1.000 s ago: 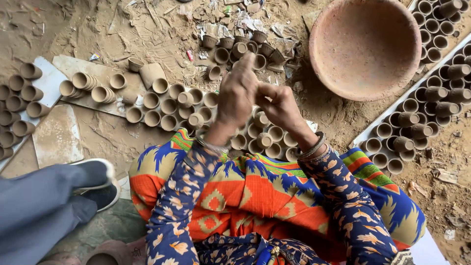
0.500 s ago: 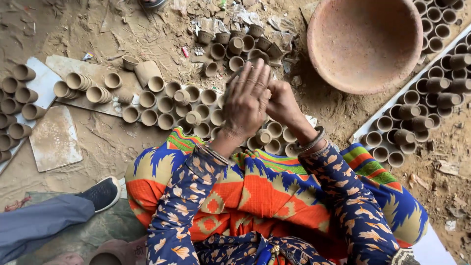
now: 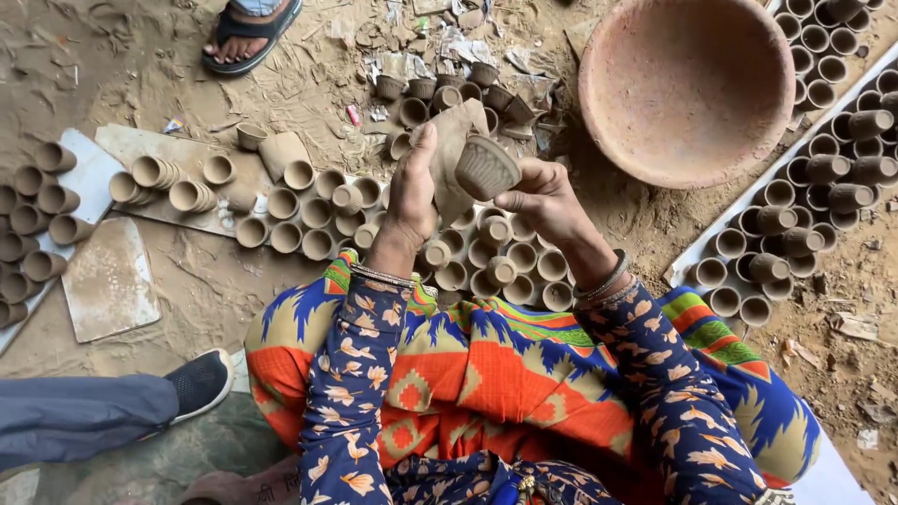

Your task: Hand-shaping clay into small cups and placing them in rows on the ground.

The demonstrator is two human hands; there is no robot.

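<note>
While the right hand fingers pinch a small clay cup, the left hand fingers press a rag at nine o'clock.

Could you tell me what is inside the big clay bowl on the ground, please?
The big clay bowl shows only its bare reddish inside; nothing lies in it. The ground beneath is hidden.

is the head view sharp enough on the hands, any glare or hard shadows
Head view: the small ribbed unfired clay cup in the right hand is sharp, as is the left hand; light is soft and even, no glare, only faint shadows inside the big round terracotta bowl; straight edges bend slightly near the frame's edges.
</note>
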